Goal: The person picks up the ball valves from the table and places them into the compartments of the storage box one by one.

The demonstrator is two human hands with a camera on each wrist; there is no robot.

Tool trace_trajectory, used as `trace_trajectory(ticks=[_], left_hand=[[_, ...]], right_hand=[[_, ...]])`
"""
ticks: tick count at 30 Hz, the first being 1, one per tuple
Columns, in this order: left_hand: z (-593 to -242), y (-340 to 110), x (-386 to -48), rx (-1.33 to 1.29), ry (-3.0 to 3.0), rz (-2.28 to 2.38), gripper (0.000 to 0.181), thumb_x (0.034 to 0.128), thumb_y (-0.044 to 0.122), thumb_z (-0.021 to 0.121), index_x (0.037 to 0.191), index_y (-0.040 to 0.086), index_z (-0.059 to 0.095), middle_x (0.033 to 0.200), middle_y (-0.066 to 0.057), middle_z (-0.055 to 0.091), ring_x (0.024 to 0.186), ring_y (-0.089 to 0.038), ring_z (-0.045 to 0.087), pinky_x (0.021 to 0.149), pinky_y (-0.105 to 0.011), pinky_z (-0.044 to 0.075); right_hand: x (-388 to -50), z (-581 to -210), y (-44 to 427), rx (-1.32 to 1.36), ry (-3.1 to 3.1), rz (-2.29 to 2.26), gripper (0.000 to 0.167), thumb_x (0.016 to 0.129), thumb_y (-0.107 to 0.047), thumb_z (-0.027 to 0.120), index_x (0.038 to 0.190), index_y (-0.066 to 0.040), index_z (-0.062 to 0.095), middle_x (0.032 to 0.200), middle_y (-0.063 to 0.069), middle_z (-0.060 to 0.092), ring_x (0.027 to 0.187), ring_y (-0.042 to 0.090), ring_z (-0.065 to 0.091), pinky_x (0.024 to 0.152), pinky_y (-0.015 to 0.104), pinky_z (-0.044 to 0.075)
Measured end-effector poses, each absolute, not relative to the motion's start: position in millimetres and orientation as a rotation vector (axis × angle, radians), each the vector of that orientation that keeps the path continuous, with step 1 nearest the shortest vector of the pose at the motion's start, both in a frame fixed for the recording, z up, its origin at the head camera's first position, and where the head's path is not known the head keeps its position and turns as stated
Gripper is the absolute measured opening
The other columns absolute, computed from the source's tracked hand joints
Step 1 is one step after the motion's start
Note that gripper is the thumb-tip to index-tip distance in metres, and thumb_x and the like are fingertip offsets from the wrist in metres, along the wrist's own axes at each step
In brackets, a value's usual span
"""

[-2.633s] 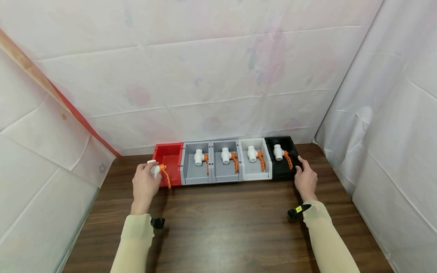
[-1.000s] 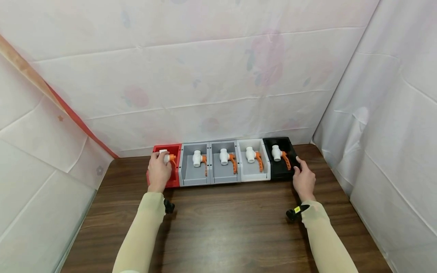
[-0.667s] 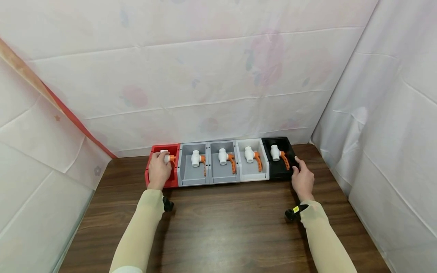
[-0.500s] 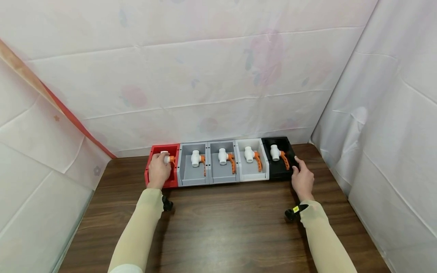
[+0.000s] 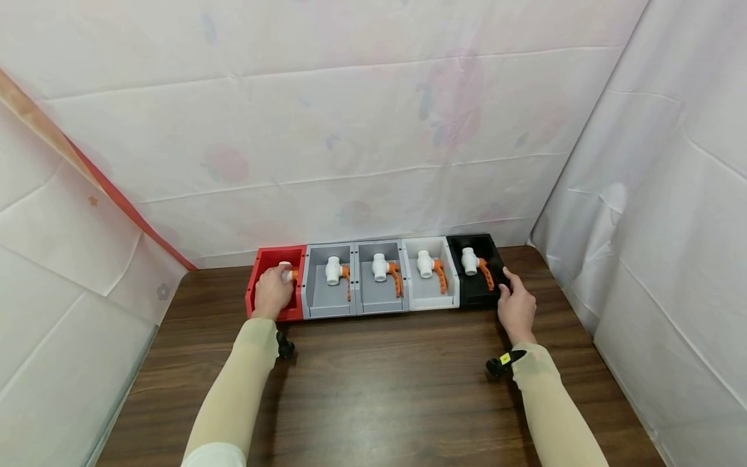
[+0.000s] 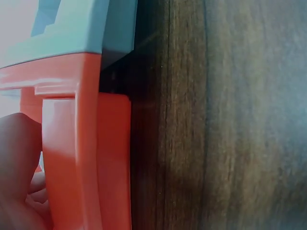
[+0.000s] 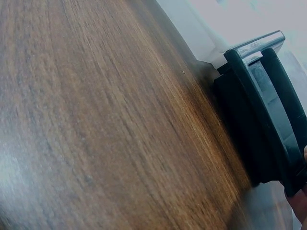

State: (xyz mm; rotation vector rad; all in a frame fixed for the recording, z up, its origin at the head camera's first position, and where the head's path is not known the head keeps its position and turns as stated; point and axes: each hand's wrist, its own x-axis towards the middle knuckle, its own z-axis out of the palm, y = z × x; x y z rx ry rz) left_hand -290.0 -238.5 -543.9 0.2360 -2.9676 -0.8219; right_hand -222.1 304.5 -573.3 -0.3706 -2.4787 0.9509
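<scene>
In the head view my left hand (image 5: 272,293) reaches into the red bin (image 5: 252,296) at the row's left end. It holds a white ball valve (image 5: 286,275) with an orange handle, low inside that bin; the hand hides part of the valve. The left wrist view shows the hand (image 6: 17,167) behind the red front wall (image 6: 62,158). My right hand (image 5: 518,311) grips the right side wall of the black bin (image 5: 480,298). The right wrist view catches only bits of fingers at that bin's edge (image 7: 268,110).
Two grey bins (image 5: 332,310) and a white bin (image 5: 434,301) stand between the red and black ones. Each of these and the black bin holds one similar ball valve (image 5: 379,267). The row sits on a brown wooden table (image 5: 373,389), before a white cloth wall (image 5: 350,130).
My left hand has carried the ball valve from the red bin's front left into the bin and lowered it. The right hand stays on the black bin.
</scene>
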Motion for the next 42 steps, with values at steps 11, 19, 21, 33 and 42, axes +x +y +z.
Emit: trace_trajectory(ticks=[11, 19, 21, 33, 42], left_hand=[[-544, -237, -293, 0.225, -3.023, -0.819, 0.044, 0.0959, 0.013, 0.06, 0.139, 0.007, 0.056, 0.136, -0.024, 0.053, 0.123, -0.043, 0.048, 0.104, -0.063, 0.037], [-545, -239, -295, 0.22, -3.015, -0.775, 0.044, 0.0961, 0.01, 0.059, 0.139, 0.005, 0.056, 0.136, -0.025, 0.054, 0.123, -0.043, 0.049, 0.104, -0.062, 0.037], [-546, -239, -295, 0.225, -3.001, -0.765, 0.043, 0.0969, 0.01, 0.057, 0.14, 0.005, 0.056, 0.136, -0.025, 0.054, 0.123, -0.043, 0.05, 0.105, -0.062, 0.036], [-552, -232, -300, 0.193, -2.935, -0.745, 0.044, 0.098, 0.011, 0.056, 0.142, 0.007, 0.055, 0.137, -0.025, 0.055, 0.123, -0.043, 0.051, 0.104, -0.06, 0.039], [-557, -230, -298, 0.265, -2.882, -0.781, 0.045, 0.0981, 0.011, 0.056, 0.143, 0.009, 0.054, 0.135, -0.023, 0.056, 0.119, -0.042, 0.053, 0.102, -0.058, 0.041]], right_hand=[[-221, -571, 303, -0.373, -2.477, 0.953, 0.041, 0.101, -0.011, 0.059, 0.141, -0.017, 0.056, 0.123, 0.023, 0.066, 0.089, 0.048, 0.063, 0.082, 0.062, 0.046], [-222, -573, 300, -0.372, -2.466, 0.957, 0.041, 0.1, -0.011, 0.06, 0.141, -0.018, 0.057, 0.118, 0.024, 0.067, 0.088, 0.048, 0.063, 0.081, 0.063, 0.046], [-222, -572, 300, -0.368, -2.465, 0.958, 0.041, 0.1, -0.012, 0.06, 0.141, -0.018, 0.057, 0.119, 0.024, 0.067, 0.088, 0.049, 0.063, 0.081, 0.063, 0.046], [-218, -572, 303, -0.409, -2.453, 0.957, 0.042, 0.101, -0.013, 0.06, 0.142, -0.02, 0.057, 0.119, 0.024, 0.066, 0.08, 0.048, 0.062, 0.079, 0.062, 0.047], [-220, -569, 298, -0.427, -2.432, 0.978, 0.041, 0.101, -0.013, 0.059, 0.141, -0.019, 0.058, 0.12, 0.023, 0.067, 0.088, 0.05, 0.063, 0.081, 0.064, 0.046]])
